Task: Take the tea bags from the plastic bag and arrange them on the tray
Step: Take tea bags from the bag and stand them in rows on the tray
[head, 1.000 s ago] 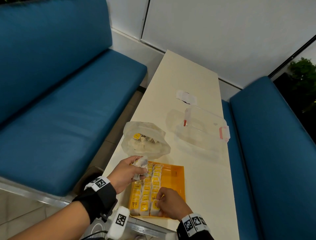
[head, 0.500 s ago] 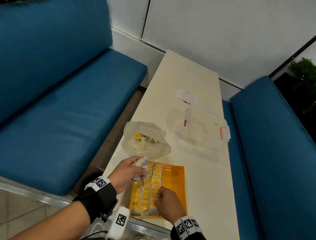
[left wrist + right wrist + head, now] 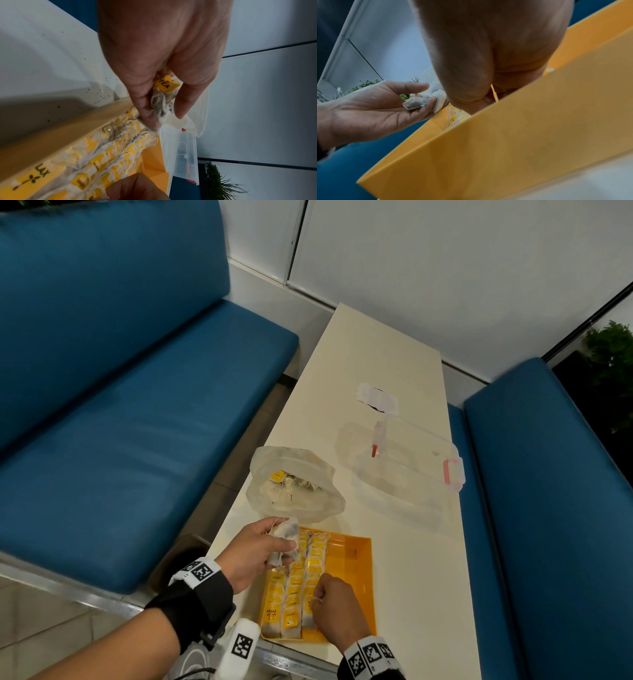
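Observation:
An orange tray [image 3: 356, 577] lies at the table's near edge with three rows of yellow-tagged tea bags [image 3: 294, 590] along its left side. Just beyond it stands the open plastic bag [image 3: 294, 484] with more tea bags inside. My left hand [image 3: 286, 546] hovers over the tray's far left corner and grips a small bunch of tea bags [image 3: 164, 86], also seen as tea bags [image 3: 415, 103] from the right wrist. My right hand [image 3: 323, 597] rests on the third row, fingers curled and pinching a tea bag there; the tray wall [image 3: 522, 135] hides its fingertips.
A clear plastic box [image 3: 404, 474] with pink latches sits on the table beyond the tray, to the right of the bag. A white taped patch [image 3: 376, 400] lies farther back. Blue benches [image 3: 137, 440] flank the narrow table [image 3: 421, 594] on both sides.
My right hand has crept slightly up the third row, away from the tray's near edge. My left hand holds its tea bags in nearly the same place.

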